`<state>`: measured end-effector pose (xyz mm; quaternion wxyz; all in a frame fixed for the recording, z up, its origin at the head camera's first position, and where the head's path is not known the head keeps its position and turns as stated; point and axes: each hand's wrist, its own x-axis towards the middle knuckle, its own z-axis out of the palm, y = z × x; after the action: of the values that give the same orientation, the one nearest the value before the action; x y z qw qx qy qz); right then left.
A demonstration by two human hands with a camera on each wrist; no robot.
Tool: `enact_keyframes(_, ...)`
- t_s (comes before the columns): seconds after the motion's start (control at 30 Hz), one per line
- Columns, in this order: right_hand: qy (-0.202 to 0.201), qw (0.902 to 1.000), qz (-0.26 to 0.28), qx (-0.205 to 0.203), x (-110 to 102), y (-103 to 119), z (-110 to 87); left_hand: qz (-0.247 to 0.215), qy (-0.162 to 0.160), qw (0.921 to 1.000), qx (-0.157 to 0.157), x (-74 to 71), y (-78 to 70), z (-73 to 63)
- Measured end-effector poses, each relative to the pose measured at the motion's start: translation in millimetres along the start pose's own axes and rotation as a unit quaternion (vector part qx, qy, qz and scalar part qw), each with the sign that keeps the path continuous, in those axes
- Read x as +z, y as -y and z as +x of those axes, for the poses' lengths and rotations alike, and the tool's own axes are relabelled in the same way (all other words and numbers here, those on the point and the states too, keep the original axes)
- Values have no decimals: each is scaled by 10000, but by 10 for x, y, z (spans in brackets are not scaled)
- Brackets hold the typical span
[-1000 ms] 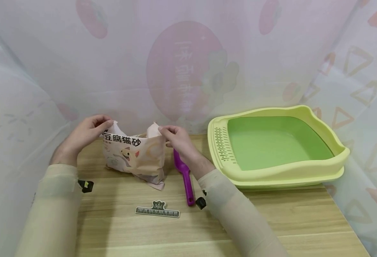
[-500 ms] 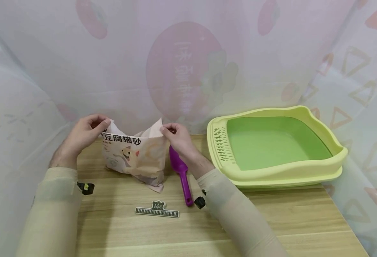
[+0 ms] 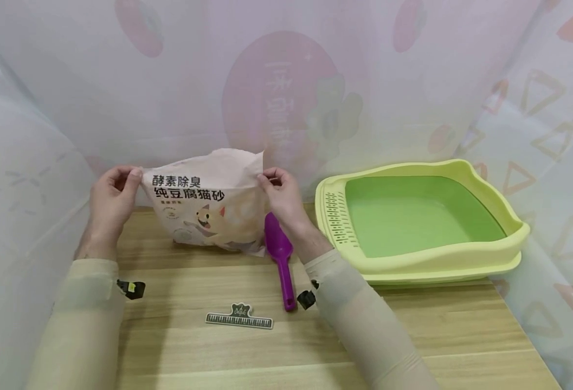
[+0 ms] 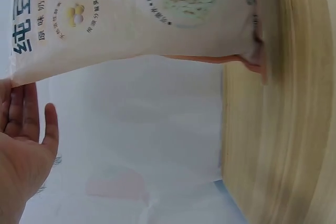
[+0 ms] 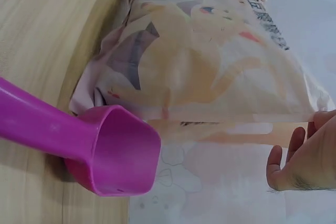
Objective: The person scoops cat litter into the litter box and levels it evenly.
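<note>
A pale pink bag of cat litter, printed with dark characters and a cartoon cat, stands upright at the back left in the head view. My left hand pinches its upper left edge between thumb and fingers. On the opposite side, my right hand pinches the upper right edge. The bag's top is stretched wide between both hands, and its contents are hidden. Beside the bag's right side lies a purple litter scoop, its bowl near the bag in the right wrist view, below my right hand.
To the right sits a yellow-green litter box with a slotted panel at its left end. A bag clip with a piano-key pattern lies on the wooden table in front. A printed white curtain hangs close behind.
The bag's folded-down top has been pulled up and spread, showing more print. My left hand moved outward and up, my right hand slightly up and right. The bag's base shifted back.
</note>
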<state>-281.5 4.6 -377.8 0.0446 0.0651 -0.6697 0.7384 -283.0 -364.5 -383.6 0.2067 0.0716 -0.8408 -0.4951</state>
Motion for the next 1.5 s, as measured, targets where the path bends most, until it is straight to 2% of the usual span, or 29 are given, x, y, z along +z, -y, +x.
enact_keyframes(0.1,-27,9999,-99,-54,-26,-1,6,-227,-235,9994,-90,10,20,-21)
enact_keyframes(0.17,28,9997,-214,-117,-35,-13,-4,-342,-201,9992,-95,2,42,-38)
enact_keyframes(0.27,149,9986,-386,-336,-39,-33,-25,-776,80,9969,-53,-29,80,-63)
enact_keyframes(0.37,338,9963,-520,-590,-33,-47,-43,-1480,518,9874,220,-67,102,-79)
enact_keyframes(0.47,519,9944,-571,-727,-26,-57,-60,-1170,967,9872,495,-116,54,-94)
enact_keyframes(0.53,596,9939,-578,-724,-27,-69,-69,-357,1212,9907,514,-150,-21,-101)
enact_keyframes(0.6,631,9936,-587,-725,-29,-80,-72,565,1390,9869,599,-179,-107,-101)
enact_keyframes(0.67,628,9935,-619,-725,-32,-95,-74,1280,1672,9755,636,-202,-192,-92)
enact_keyframes(0.73,630,9932,-651,-738,-34,-111,-79,1963,1891,9581,885,-211,-283,-95)
enact_keyframes(0.87,651,9930,-639,-745,-36,-135,-102,3086,2202,9117,1583,-169,-481,-116)
enact_keyframes(1.0,696,9922,-674,-789,-38,-155,-114,3734,2411,8714,2074,-55,-663,-157)
enact_keyframes(1.07,733,9909,-743,-853,-39,-162,-115,3876,2547,8588,2176,7,-732,-177)
enact_keyframes(1.13,771,9895,-811,-917,-41,-168,-114,3941,2646,8505,2265,61,-783,-195)
enact_keyframes(1.23,796,9888,-837,-943,-48,-177,-112,3898,2668,8483,2393,124,-834,-214)
enact_keyframes(1.5,762,9895,-766,-963,-82,-150,-122,3642,2588,8603,2454,235,-882,-272)
